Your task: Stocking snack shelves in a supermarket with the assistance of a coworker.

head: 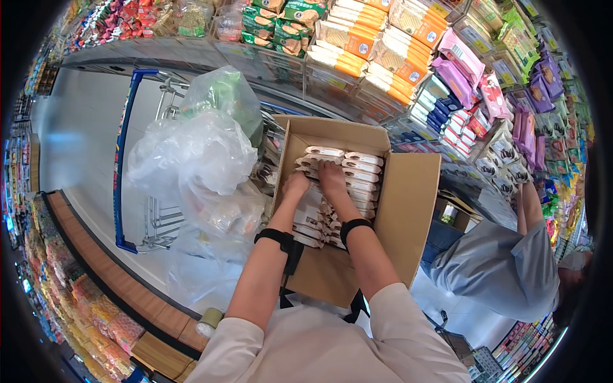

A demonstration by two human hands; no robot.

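An open cardboard box [404, 191] stands before me with its flaps spread. Rows of small white wrapped snack packs [362, 167] fill much of it. My left hand [297, 184] reaches into the box's left side, its fingers curled down at the packs; whether it grips one is hidden. Just to its right, my right hand [331, 176] rests with bent fingers on the packs near the middle column, and its fingertips are partly out of sight. Both forearms wear black straps.
A shopping cart with a blue handle [125, 158] and clear plastic bags [196, 153] stands at the left. Clear bins of wrapped biscuits [352, 36] line the top and right. Another person in a grey shirt [498, 268] reaches to the shelf at the right. A wood-edged display [129, 268] curves along the lower left.
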